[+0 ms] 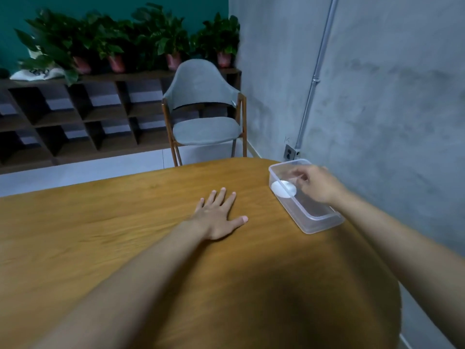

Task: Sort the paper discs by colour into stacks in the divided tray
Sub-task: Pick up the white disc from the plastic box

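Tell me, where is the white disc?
In the head view, the white disc lies inside the clear tray at the far right of the table, beside the right hand.

Grey chair (205, 127) w/ wood legs, centre rear. Left of chair: dark wood cubby shelf (75, 122), potted plants (113, 44) in a row on top, teal wall (100, 6) behind. Right of chair: grey concrete wall (390, 84) w/ metal conduit (314, 79) running down to a socket (289, 152). Pale floor (100, 167) under chair. Wooden table (125, 235) in front of chair.
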{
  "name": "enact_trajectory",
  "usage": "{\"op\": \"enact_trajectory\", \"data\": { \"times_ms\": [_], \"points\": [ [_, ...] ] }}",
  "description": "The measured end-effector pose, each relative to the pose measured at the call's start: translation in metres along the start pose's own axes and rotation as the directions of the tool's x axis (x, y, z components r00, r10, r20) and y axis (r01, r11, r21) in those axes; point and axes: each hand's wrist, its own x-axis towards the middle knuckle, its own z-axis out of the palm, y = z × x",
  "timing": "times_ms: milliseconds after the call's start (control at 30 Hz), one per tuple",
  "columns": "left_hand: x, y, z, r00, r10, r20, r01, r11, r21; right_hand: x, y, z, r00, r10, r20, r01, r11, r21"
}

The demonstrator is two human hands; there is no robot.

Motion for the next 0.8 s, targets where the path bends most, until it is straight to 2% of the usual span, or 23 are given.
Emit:
{"op": "enact_trajectory", "data": {
  "times_ms": [167, 300, 500, 700, 800],
  "points": [
    [0.004, -0.005, 0.01, 1.0, 0.003, -0.012, -0.002, 0.999, 0.047, 0.026, 0.007, 0.015, 0.983, 0.109, 0.149, -0.095, 0.99, -0.102],
    [0.005, -0.005, 0.011, 1.0, -0.001, -0.006, 0.001, 0.999, 0.044, 0.032, 0.003, 0.025, 0.979, 0.116, 0.167, -0.094, 0.986, -0.137],
    [0.005, -0.006, 0.013, 1.0, 0.004, -0.011, -0.003, 0.999, 0.034, 0.045, 0.01, 0.026, 0.955, 0.206, 0.215, -0.194, 0.978, -0.075],
    [0.003, -0.007, 0.014, 0.999, 0.018, -0.043, -0.018, 1.0, 0.016, 0.033, 0.004, 0.018, 0.981, 0.17, 0.095, -0.182, 0.974, 0.136],
    [-0.007, -0.008, 0.01, 0.995, 0.04, -0.089, -0.044, 0.998, -0.04, 0.018, -0.001, 0.004, 0.991, 0.132, -0.009, -0.13, 0.985, 0.115]
  ]
}}
